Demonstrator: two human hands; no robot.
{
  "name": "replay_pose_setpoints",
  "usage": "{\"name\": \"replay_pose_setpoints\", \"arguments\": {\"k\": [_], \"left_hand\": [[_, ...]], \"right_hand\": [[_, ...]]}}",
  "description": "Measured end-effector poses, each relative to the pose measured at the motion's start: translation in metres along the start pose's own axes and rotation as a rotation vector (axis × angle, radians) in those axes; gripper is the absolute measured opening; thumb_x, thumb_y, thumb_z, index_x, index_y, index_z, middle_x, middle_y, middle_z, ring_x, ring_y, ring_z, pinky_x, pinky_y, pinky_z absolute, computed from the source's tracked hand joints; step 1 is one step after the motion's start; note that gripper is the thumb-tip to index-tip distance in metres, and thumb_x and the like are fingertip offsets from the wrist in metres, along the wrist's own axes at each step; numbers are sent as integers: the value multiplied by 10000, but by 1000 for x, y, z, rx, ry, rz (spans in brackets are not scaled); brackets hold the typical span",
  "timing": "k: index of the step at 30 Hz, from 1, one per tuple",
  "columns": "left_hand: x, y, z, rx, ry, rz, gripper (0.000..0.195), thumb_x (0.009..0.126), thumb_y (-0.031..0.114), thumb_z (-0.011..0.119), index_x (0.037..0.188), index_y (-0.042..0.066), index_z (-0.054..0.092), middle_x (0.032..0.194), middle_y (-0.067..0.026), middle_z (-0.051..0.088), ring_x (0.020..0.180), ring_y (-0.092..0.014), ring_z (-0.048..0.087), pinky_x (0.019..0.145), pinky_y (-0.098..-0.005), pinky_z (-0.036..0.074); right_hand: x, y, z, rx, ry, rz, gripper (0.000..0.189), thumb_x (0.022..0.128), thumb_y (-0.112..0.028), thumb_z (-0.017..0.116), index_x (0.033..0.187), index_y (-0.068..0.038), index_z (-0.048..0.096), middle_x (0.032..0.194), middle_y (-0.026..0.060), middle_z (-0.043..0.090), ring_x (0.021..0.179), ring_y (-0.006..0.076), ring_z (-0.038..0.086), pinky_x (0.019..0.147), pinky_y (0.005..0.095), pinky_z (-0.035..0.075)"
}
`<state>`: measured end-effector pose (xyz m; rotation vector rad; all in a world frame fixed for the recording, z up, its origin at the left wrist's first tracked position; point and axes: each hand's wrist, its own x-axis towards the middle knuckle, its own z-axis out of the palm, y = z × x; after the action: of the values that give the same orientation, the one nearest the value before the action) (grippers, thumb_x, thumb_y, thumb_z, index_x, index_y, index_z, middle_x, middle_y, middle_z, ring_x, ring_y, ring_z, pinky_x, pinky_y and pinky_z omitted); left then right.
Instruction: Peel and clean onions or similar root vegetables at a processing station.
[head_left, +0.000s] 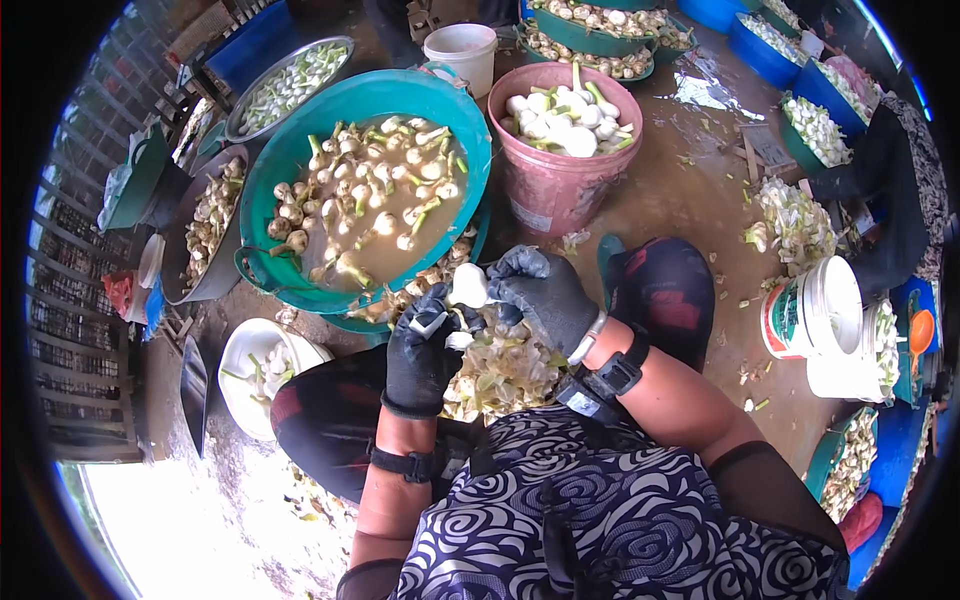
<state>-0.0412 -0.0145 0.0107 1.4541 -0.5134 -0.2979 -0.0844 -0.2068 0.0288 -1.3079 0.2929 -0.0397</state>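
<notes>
A peeled white garlic bulb is held up between my two gloved hands, above my lap. My left hand, in a dark glove, grips it from below and the left. From the right, the bent fingers of my right hand, gloved too, close on its side. Pale pieces show at my left fingers; whether they are peel or a tool, I cannot tell. Loose garlic skins are heaped between my legs. Just beyond, a green tub holds unpeeled bulbs in muddy water.
A pink bucket of peeled garlic stands ahead, a white bucket with several bulbs at left. White pails and a skin pile lie right, near another person's dark sleeve. A metal basin of garlic sits far left.
</notes>
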Motion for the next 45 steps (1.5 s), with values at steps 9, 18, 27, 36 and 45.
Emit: {"name": "replay_pose_setpoints", "arguments": {"k": [9,18,27,36,45], "left_hand": [[-16,66,-93,-277,491,-24,295,864,111,508,1124,-28,511,777,-74,577,637,-133,540,587,-238,476],[-23,128,-155,659,561,-220,223,848,121,552,1014,-24,588,838,-47,605,731,-100,558,659,-254,461],[125,7,-29,837,-326,-183,301,813,154,602,1070,-2,607,1034,-189,625,977,-230,606,835,-324,459],[223,-105,-59,1445,-651,-406,488,728,401,602,1030,19,625,1074,-193,601,1018,-330,562,902,-376,428],[170,-12,-46,343,-169,-568,294,823,210,634,985,-34,607,707,-41,591,600,-131,578,568,-270,498]], "right_hand": [[9,47,-35,-476,5,-68,86,797,-79,634,817,2,611,715,30,601,609,94,541,549,238,453],[17,44,-41,-55,101,198,128,768,-110,648,796,13,627,652,28,593,592,99,530,569,261,440],[14,45,-57,-561,-78,157,225,760,-118,642,964,-22,640,754,69,637,640,94,545,603,275,447],[16,69,-57,-352,15,98,347,762,-146,631,1082,-20,586,946,147,653,880,237,632,774,314,480],[18,41,-39,-133,-69,-38,464,772,-22,648,1210,-17,494,1099,83,581,978,127,548,823,265,462]]}}
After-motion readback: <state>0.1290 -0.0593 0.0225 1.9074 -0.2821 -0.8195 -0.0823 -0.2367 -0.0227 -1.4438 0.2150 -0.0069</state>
